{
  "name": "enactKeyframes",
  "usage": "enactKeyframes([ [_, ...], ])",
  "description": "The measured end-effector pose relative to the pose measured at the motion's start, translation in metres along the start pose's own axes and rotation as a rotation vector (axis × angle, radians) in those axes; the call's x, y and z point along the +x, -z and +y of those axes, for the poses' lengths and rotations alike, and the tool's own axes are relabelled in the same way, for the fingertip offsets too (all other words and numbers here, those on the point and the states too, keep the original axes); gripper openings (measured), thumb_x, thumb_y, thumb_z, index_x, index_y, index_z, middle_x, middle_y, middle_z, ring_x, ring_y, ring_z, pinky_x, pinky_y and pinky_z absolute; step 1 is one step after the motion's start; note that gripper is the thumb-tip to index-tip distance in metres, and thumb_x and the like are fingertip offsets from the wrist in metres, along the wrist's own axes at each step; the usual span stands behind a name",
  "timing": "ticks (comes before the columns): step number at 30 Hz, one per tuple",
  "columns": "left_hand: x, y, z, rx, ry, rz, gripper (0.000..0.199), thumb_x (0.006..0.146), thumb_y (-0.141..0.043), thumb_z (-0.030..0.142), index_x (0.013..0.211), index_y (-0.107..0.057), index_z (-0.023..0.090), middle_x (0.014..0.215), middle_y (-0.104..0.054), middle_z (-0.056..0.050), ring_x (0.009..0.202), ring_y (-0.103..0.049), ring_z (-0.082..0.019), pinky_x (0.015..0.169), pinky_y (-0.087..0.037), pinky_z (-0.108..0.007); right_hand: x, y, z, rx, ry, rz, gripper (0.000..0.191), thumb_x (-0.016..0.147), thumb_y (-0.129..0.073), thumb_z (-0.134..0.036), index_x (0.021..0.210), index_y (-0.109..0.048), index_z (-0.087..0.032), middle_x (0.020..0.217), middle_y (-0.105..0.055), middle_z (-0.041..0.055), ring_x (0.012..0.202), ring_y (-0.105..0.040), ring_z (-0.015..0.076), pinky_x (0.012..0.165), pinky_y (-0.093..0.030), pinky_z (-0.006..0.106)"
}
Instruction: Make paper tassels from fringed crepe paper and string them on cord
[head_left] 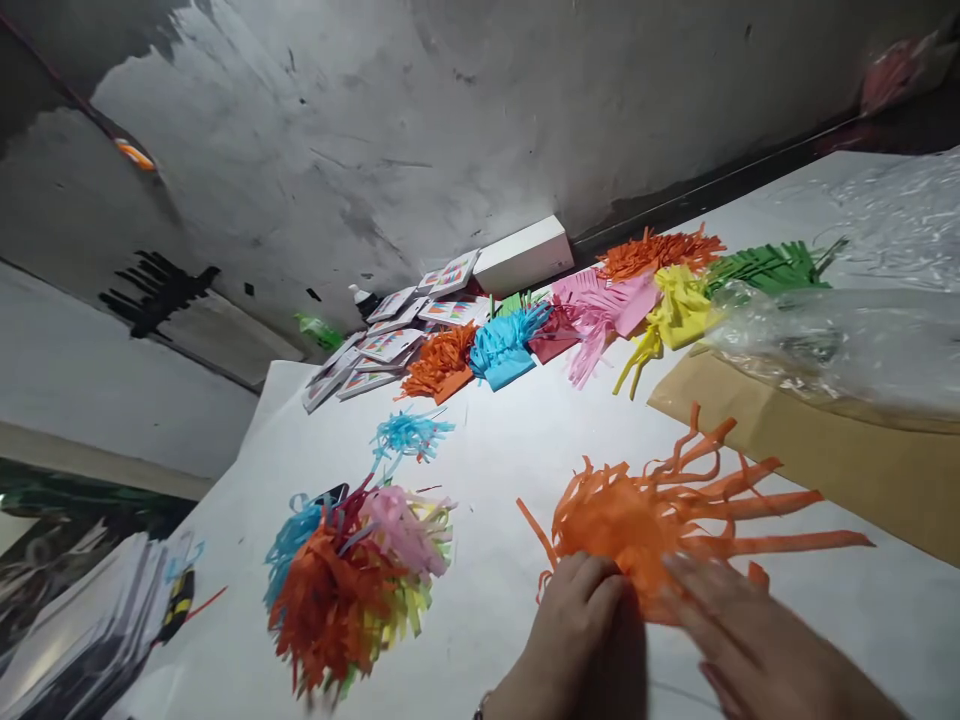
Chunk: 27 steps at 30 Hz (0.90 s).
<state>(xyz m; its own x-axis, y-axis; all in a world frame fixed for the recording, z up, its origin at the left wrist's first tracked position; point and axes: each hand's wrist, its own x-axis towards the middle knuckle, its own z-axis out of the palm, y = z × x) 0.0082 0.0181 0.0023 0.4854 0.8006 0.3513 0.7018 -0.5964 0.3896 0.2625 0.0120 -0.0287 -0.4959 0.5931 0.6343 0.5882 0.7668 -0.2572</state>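
A bright orange fringed paper piece [615, 525] lies on the white table in front of me, its cut strips fanning out to the right and away from me. My left hand [577, 625] is closed on the near edge of this paper, with its fingers curled and the fingertips partly hidden. Over the paper's right side rests my right hand [750, 625], fingers stretched out and slightly blurred. Left of my hands lies a bunch of multicoloured paper tassels [337, 580] in orange, blue, pink and yellow, with a small blue tassel [412, 435] just behind it.
Along the back stand stacked printed packs [390, 345], a white box [525, 255] and fringed bundles: orange [442, 360], blue [510, 345], pink [604, 310], yellow [679, 310], green [772, 268]. Brown paper [810, 440] and clear plastic [847, 335] lie at right; a yellow-black cutter [178, 605] at left.
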Motion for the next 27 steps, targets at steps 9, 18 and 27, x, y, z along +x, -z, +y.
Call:
enactKeyframes([
  [9,-0.009,-0.007,0.012,0.071,0.061,0.172,0.074,0.080,-0.068,0.039,0.146,-0.043,0.017,0.132,-0.063,-0.022,0.122,-0.059,-0.041,0.106,-0.040,-0.065,0.010,-0.027,-0.011,-0.150,0.135,0.058,0.040,0.093,-0.044,0.000,0.121,-0.071,-0.009,0.132,-0.070,0.0131,0.137,-0.053,0.0298,0.125,-0.030,0.052],
  [18,0.001,0.062,-0.032,0.374,0.117,0.065,0.054,0.078,-0.048,-0.004,0.122,-0.063,0.023,0.094,-0.074,-0.003,0.091,-0.068,-0.022,0.111,-0.035,-0.055,-0.003,-0.009,0.013,-0.100,0.295,-0.041,0.040,0.098,-0.041,-0.011,0.126,-0.069,-0.009,0.140,-0.063,0.0140,0.139,-0.050,0.0306,0.119,-0.039,0.049],
  [27,-0.080,0.076,-0.015,0.494,0.107,-0.090,0.057,0.088,-0.055,0.008,0.143,-0.054,0.024,0.142,-0.064,-0.015,0.137,-0.054,-0.035,0.110,-0.044,-0.054,0.009,-0.011,0.003,-0.071,0.311,-0.102,0.047,0.088,-0.039,0.002,0.117,-0.073,-0.012,0.124,-0.073,0.0135,0.120,-0.068,0.0276,0.114,-0.048,0.045],
])
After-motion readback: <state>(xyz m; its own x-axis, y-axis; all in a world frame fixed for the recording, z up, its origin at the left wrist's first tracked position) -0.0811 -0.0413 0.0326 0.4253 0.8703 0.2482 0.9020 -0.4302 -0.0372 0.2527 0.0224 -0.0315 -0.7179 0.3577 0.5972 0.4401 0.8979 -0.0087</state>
